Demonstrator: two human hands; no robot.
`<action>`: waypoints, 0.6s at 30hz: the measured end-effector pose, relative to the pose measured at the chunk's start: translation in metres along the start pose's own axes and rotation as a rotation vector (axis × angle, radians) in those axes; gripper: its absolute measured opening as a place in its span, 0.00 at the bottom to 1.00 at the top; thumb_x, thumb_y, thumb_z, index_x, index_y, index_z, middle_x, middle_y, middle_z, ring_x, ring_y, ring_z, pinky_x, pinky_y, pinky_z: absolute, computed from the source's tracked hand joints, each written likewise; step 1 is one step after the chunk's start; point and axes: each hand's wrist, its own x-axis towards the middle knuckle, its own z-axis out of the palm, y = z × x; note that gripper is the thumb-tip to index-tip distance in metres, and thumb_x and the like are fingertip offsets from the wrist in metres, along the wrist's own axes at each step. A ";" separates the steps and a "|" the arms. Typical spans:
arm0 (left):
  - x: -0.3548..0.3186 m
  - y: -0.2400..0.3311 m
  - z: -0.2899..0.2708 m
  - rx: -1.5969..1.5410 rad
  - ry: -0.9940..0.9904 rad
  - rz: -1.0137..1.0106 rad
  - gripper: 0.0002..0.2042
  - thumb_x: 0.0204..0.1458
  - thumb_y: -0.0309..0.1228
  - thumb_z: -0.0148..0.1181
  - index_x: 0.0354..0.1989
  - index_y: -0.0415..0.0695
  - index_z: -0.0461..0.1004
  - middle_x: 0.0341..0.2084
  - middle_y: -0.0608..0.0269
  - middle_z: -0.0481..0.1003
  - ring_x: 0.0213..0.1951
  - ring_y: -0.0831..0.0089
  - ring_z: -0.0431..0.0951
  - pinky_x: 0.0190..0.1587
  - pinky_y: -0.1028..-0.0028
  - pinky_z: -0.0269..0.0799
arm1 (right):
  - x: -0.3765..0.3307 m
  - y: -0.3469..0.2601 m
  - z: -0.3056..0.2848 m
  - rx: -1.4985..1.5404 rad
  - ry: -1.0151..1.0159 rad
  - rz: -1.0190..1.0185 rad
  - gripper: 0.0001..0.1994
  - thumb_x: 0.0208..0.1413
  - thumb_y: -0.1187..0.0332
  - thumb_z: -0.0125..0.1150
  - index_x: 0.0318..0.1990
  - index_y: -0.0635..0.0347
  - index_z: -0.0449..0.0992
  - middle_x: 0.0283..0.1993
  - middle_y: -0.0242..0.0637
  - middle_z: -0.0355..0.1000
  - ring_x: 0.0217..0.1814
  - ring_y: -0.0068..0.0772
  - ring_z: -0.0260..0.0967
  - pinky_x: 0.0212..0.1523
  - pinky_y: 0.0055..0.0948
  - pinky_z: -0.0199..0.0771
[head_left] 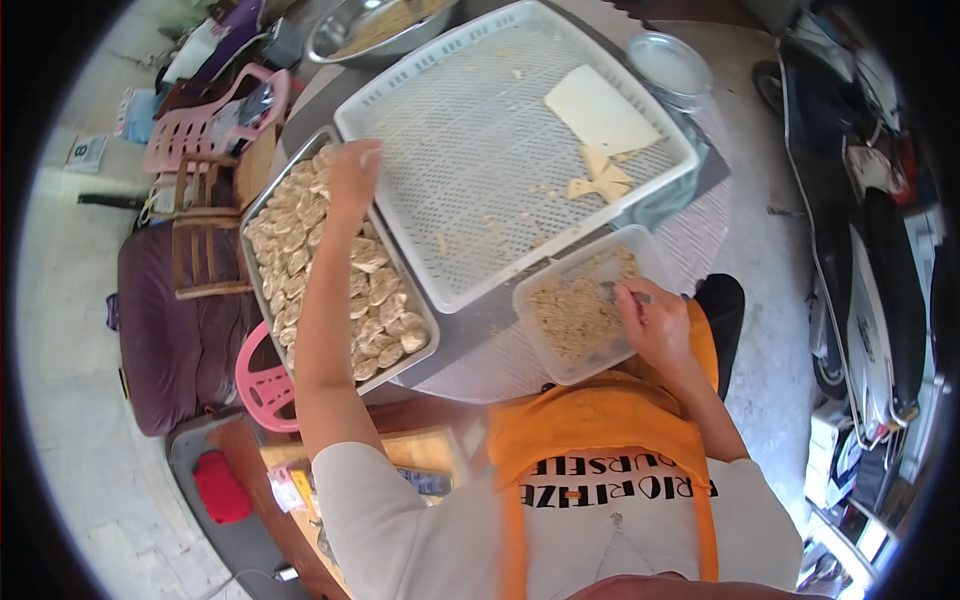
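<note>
My left hand reaches over the far end of a metal tray packed with folded, pale dumplings. Its fingers look closed and point downward, so whatever they hold is hidden. My right hand is closed around a small metal utensil, perhaps a spoon, at the right side of a clear plastic box. Crumbly beige filling lies in the box. Beyond my hands, a large white perforated plastic tray carries a stack of pale dough wrappers and several loose wrapper pieces.
At the back stand a steel bowl with beige contents and a round, clear-lidded container. Pink plastic chairs, a wooden chair and a dark cushioned seat are on the left. A scooter is parked on the right.
</note>
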 end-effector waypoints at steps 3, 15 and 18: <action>0.005 0.084 0.051 -0.286 -0.179 0.113 0.08 0.51 0.28 0.53 0.35 0.41 0.76 0.33 0.51 0.75 0.41 0.53 0.73 0.46 0.62 0.67 | 0.002 -0.004 -0.004 0.029 0.035 -0.039 0.02 0.49 0.75 0.61 0.29 0.62 0.75 0.25 0.40 0.72 0.21 0.41 0.70 0.22 0.33 0.69; 0.003 0.223 0.130 -0.177 -0.342 0.307 0.11 0.44 0.20 0.55 0.38 0.42 0.75 0.37 0.54 0.72 0.44 0.55 0.70 0.45 0.62 0.67 | -0.021 0.020 -0.013 -0.046 0.093 -0.379 0.09 0.43 0.76 0.63 0.34 0.58 0.74 0.20 0.35 0.66 0.19 0.37 0.67 0.19 0.31 0.66; 0.005 0.220 0.137 -0.180 -0.313 0.442 0.12 0.44 0.19 0.55 0.38 0.43 0.75 0.39 0.57 0.71 0.44 0.57 0.69 0.44 0.63 0.69 | -0.005 0.024 -0.021 -0.040 0.174 -0.492 0.11 0.41 0.77 0.63 0.35 0.57 0.74 0.19 0.34 0.65 0.17 0.37 0.65 0.17 0.31 0.65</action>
